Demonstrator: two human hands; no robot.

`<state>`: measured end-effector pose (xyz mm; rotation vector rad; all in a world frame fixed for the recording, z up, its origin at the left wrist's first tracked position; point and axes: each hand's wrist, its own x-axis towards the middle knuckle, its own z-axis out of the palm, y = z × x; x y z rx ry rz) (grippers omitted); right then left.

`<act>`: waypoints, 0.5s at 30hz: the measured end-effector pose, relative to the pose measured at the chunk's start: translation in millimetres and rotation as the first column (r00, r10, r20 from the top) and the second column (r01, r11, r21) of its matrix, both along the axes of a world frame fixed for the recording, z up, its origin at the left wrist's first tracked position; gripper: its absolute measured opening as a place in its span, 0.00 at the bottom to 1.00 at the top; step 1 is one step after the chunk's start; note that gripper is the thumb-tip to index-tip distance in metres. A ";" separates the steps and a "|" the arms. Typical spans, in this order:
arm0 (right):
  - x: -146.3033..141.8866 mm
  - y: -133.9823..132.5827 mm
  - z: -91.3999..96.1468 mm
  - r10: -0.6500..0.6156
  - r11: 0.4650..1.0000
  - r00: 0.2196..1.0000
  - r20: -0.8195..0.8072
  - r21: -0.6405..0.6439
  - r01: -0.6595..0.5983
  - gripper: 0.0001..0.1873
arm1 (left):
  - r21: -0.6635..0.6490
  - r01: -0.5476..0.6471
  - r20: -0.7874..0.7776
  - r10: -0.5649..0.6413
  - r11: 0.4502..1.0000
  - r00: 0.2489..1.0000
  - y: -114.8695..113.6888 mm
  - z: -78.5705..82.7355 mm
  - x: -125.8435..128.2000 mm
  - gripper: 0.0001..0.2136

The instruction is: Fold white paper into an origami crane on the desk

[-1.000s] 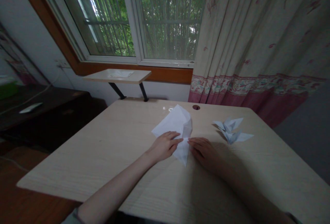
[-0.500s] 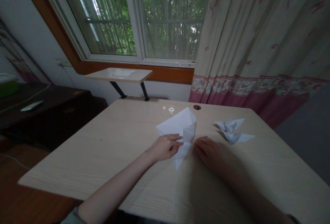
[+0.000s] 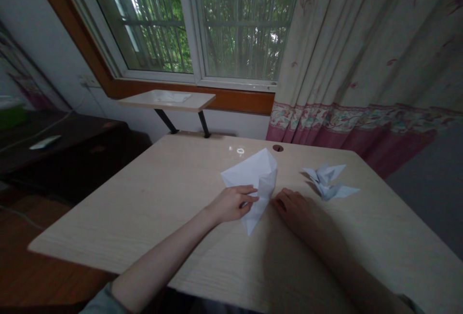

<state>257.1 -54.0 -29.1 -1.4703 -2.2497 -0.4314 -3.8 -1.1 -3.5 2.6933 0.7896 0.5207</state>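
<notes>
Paper (image 3: 250,168) turned since earlier, left hand (image 3: 234,203) loosely spread on it, right hand (image 3: 293,208) curled beside, hold unclear.

Paper sheet (image 3: 249,167) on table (image 3: 144,208), partly beneath left hand (image 3: 235,203); right hand (image 3: 294,205) at sheet's right edge; folded paper (image 3: 327,184) on table, right of right hand; cable hole (image 3: 278,148) near table's far edge, beyond sheet; raised shelf (image 3: 197,103) at table's far left corner, flat item (image 3: 173,97) on it; window (image 3: 242,29) behind table; curtain (image 3: 336,68) right of window; low cabinet (image 3: 83,133) left of table, small flat object (image 3: 45,142) on top.
</notes>
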 end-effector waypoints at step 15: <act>-1.1 -0.5 7.1 -0.038 0.999 0.998 0.041 -0.016 0.039 0.10 | 0.032 -0.009 -0.031 0.010 0.999 0.999 -1.8 -0.7 2.3 0.18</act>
